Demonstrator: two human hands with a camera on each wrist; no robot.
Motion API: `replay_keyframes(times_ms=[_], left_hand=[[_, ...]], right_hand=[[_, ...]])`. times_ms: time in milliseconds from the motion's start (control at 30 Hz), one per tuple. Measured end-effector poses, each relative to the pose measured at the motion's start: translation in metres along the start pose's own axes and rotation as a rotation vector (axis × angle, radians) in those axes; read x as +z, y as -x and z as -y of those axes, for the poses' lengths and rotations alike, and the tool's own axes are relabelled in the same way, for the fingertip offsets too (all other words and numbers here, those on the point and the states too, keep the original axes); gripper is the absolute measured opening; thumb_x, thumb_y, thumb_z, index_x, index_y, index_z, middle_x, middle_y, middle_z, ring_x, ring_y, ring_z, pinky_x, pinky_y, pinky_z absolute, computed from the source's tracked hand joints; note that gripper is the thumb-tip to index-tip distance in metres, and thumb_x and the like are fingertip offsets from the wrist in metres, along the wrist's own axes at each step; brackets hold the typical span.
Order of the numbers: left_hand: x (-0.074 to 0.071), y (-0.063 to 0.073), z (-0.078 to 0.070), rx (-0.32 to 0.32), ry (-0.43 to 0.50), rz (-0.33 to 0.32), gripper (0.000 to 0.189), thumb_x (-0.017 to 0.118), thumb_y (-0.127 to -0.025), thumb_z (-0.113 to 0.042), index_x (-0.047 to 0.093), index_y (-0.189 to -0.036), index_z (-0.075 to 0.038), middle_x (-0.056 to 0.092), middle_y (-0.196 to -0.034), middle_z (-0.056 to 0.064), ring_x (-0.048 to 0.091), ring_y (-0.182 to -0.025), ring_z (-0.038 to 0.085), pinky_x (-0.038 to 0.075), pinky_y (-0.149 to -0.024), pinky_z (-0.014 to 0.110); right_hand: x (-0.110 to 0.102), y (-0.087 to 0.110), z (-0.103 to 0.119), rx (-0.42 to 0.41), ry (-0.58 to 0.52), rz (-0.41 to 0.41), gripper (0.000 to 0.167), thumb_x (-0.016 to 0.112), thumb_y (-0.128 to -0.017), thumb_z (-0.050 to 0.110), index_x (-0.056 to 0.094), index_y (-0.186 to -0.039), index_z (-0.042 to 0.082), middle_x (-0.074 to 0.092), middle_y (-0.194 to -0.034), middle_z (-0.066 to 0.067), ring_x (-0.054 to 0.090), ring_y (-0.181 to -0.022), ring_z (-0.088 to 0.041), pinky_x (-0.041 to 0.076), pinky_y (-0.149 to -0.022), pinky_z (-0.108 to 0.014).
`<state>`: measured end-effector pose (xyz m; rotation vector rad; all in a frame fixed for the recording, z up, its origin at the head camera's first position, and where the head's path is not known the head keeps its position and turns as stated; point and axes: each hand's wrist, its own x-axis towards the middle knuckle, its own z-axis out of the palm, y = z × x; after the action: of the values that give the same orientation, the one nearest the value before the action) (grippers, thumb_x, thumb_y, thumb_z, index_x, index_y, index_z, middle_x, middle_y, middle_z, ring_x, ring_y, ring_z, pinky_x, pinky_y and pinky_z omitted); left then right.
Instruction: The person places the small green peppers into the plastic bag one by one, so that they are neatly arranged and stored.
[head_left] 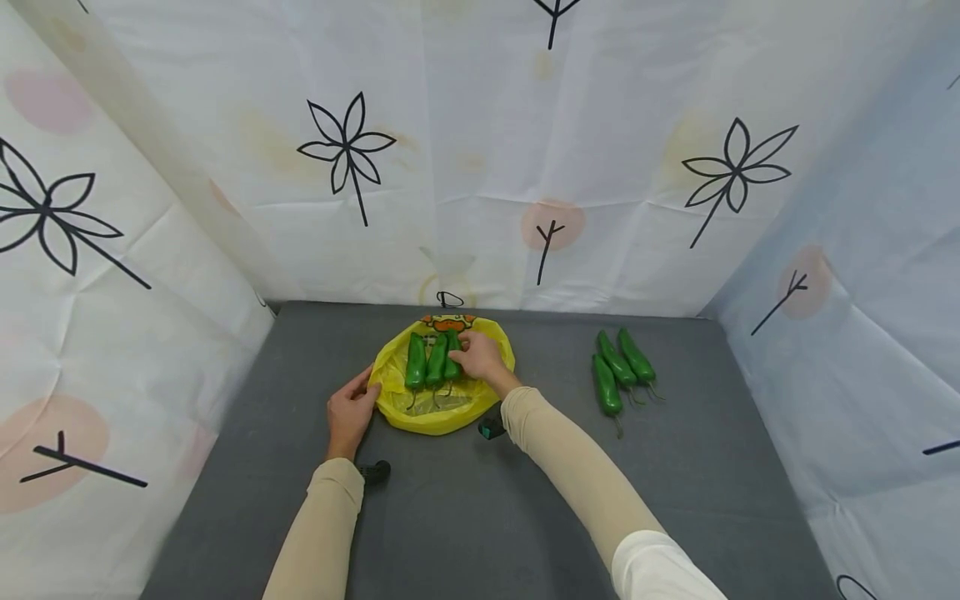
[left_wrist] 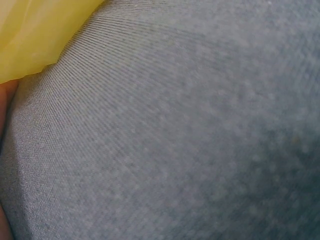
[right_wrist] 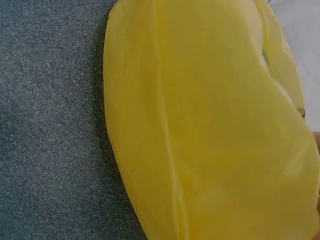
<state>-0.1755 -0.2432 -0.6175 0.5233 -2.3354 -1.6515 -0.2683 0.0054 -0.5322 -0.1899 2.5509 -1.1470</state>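
A yellow plastic bag (head_left: 480,406) lies on the grey table, its mouth spread wide and its rim rolled outward. Two green chili peppers (head_left: 416,361) rest side by side in it, stems toward me. My right hand (head_left: 480,357) reaches over the bag's right rim and pinches a third green pepper (head_left: 453,358) beside them. At the left rim, my left hand (head_left: 351,417) holds the bag's edge between thumb and fingers. Yellow film (right_wrist: 210,120) fills most of the right wrist view, hiding the right fingers. The left wrist view catches only the bag's edge (left_wrist: 40,40) and bits of fingers.
Three more green peppers (head_left: 617,362) lie close together on the table to the right of the bag, stems toward me. White cloth (head_left: 465,167) printed with flowers hangs behind the table and along both sides. Dark wrist cameras (head_left: 375,473) sit under both wrists.
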Motion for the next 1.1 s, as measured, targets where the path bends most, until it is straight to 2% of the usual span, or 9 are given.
replay_keyframes(times_ms=[267, 433, 600, 733, 833, 967, 1100], left_hand=[[0.004, 0.001, -0.002, 0.002, 0.008, 0.009, 0.038, 0.07, -0.096, -0.029, 0.069, -0.134, -0.032, 0.075, -0.112, 0.012, 0.064, -0.072, -0.003, 0.053, -0.067, 0.013], [0.003, 0.001, -0.001, 0.002, 0.009, 0.006, 0.038, 0.07, -0.096, -0.03, 0.069, -0.134, -0.031, 0.075, -0.116, 0.011, 0.064, -0.074, -0.004, 0.052, -0.067, 0.012], [0.001, 0.0, -0.002, 0.002, 0.003, -0.004, 0.038, 0.071, -0.096, -0.03, 0.069, -0.134, -0.03, 0.075, -0.116, 0.011, 0.063, -0.074, -0.005, 0.052, -0.066, 0.011], [-0.001, 0.002, -0.004, 0.0, -0.001, 0.002, 0.039, 0.071, -0.096, -0.029, 0.069, -0.134, -0.028, 0.075, -0.115, 0.011, 0.062, -0.074, -0.004, 0.052, -0.066, 0.012], [-0.002, 0.003, -0.004, -0.004, 0.0, 0.006, 0.039, 0.071, -0.096, -0.029, 0.069, -0.135, -0.028, 0.075, -0.116, 0.012, 0.062, -0.073, -0.003, 0.052, -0.066, 0.012], [-0.002, 0.003, -0.004, -0.013, -0.017, 0.008, 0.039, 0.07, -0.096, -0.031, 0.068, -0.135, -0.029, 0.075, -0.117, 0.012, 0.062, -0.073, -0.004, 0.051, -0.066, 0.011], [-0.001, 0.004, -0.004, -0.022, -0.033, 0.011, 0.039, 0.07, -0.097, -0.031, 0.068, -0.136, -0.029, 0.075, -0.117, 0.011, 0.061, -0.074, -0.004, 0.051, -0.066, 0.011]], right_hand=[[-0.007, 0.002, -0.002, -0.026, 0.04, 0.001, 0.053, 0.061, -0.103, 0.026, 0.049, -0.151, 0.006, 0.059, -0.147, -0.016, 0.059, -0.132, -0.031, 0.052, -0.104, -0.047], [-0.013, 0.004, 0.001, -0.118, 0.117, -0.006, 0.055, 0.062, -0.103, 0.029, 0.048, -0.152, 0.007, 0.057, -0.149, -0.014, 0.06, -0.13, -0.031, 0.053, -0.103, -0.047], [-0.02, 0.009, 0.005, -0.235, 0.231, -0.007, 0.058, 0.059, -0.104, 0.035, 0.046, -0.154, 0.008, 0.054, -0.151, -0.014, 0.06, -0.128, -0.029, 0.052, -0.104, -0.047], [-0.025, 0.015, 0.006, -0.303, 0.334, -0.033, 0.059, 0.056, -0.105, 0.041, 0.046, -0.154, 0.01, 0.051, -0.154, -0.014, 0.051, -0.14, -0.032, 0.045, -0.113, -0.049], [-0.027, 0.018, 0.005, -0.331, 0.417, -0.061, 0.059, 0.053, -0.104, 0.047, 0.047, -0.153, 0.013, 0.047, -0.157, -0.012, 0.043, -0.147, -0.032, 0.039, -0.119, -0.049], [-0.029, 0.021, 0.001, -0.347, 0.534, -0.108, 0.062, 0.05, -0.104, 0.051, 0.046, -0.154, 0.014, 0.046, -0.157, -0.011, 0.041, -0.147, -0.031, 0.037, -0.12, -0.047], [-0.031, 0.023, -0.004, -0.347, 0.626, -0.153, 0.067, 0.047, -0.104, 0.056, 0.042, -0.157, 0.015, 0.039, -0.161, -0.011, 0.033, -0.152, -0.032, 0.028, -0.125, -0.053]])
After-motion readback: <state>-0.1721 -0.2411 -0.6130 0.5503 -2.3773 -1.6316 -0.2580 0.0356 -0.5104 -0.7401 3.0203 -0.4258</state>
